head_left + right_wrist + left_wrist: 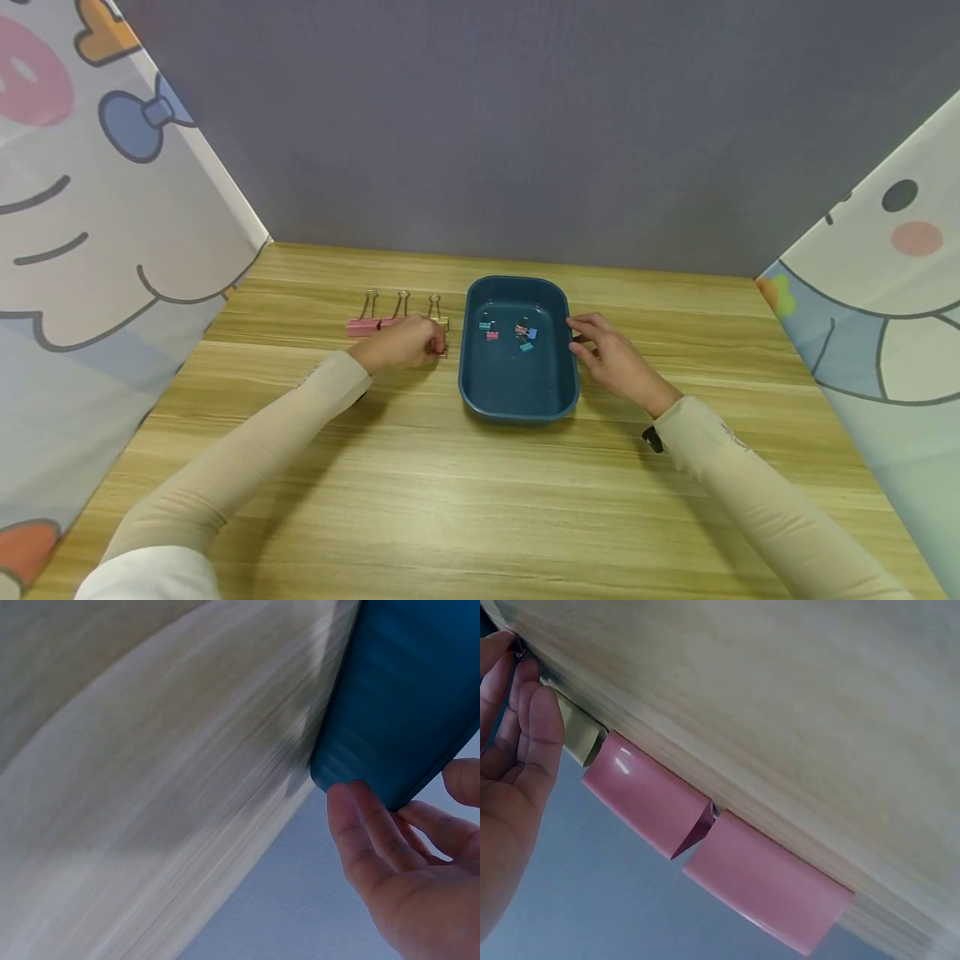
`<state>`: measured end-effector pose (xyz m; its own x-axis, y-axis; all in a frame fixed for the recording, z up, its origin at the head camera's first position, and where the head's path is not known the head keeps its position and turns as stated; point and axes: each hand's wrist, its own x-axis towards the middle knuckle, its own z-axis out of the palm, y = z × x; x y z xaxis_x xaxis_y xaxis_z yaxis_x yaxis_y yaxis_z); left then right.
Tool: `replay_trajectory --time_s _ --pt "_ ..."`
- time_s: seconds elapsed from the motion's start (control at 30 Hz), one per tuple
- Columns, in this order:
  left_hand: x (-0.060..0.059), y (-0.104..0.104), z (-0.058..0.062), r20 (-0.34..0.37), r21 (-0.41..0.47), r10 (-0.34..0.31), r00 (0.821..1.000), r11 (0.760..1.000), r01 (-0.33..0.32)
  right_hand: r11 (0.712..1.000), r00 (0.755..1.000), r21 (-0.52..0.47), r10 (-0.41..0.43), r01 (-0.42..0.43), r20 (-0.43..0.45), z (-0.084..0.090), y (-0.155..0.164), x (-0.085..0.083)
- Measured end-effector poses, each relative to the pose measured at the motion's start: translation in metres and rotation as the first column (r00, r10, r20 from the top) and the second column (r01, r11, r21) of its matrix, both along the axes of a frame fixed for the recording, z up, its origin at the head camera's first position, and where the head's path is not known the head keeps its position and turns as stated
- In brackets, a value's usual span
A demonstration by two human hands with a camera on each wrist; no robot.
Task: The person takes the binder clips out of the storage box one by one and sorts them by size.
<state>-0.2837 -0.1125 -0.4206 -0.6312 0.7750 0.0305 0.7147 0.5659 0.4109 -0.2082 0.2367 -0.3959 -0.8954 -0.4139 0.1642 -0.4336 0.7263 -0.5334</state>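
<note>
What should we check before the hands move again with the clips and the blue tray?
1. Left hand on the beige clip: ok, its fingers are at it, though the grip itself is hidden.
2. Two pink clips lined up side by side on the table: ok.
3. Right hand steadying the blue tray: ok, fingers touch its side wall.
4. Tray flat on the table: ok.
5. Small clips inside the tray: ok.
6. Beige clip fully set down: cannot tell.

A wooden table (480,500) carries a blue tray (517,400) near its middle and a row of large binder clips (363,327) just left of the tray.
</note>
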Motion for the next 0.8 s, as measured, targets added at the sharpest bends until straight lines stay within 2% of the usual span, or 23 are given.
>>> replay_trajectory --time_s 0.1,0.23,0.43,0.63,0.8 --pt "0.0 -0.002 0.005 0.028 0.02 0.023 0.999 1.0 -0.024 1.0 1.0 0.003 -0.001 0.001 0.0 0.0 0.0 0.0" --pt "0.001 -0.006 0.014 0.028 0.057 0.06 0.998 0.996 -0.062 1.0 1.0 0.004 -0.005 0.005 0.002 0.0 0.0 0.0" --pt "0.002 -0.008 0.029 -0.035 0.093 0.089 0.995 0.992 -0.085 1.0 1.0 0.005 -0.002 0.002 0.004 0.0 0.0 0.0" --pt "0.006 -0.005 0.047 -0.134 0.197 0.079 0.988 0.979 -0.051 1.0 1.0 0.005 -0.008 0.008 0.013 0.001 0.0 0.0" --pt "0.011 0.004 0.057 -0.198 0.245 0.085 0.977 0.969 -0.034 1.0 1.0 0.008 -0.005 0.005 0.008 0.001 0.0 0.0"
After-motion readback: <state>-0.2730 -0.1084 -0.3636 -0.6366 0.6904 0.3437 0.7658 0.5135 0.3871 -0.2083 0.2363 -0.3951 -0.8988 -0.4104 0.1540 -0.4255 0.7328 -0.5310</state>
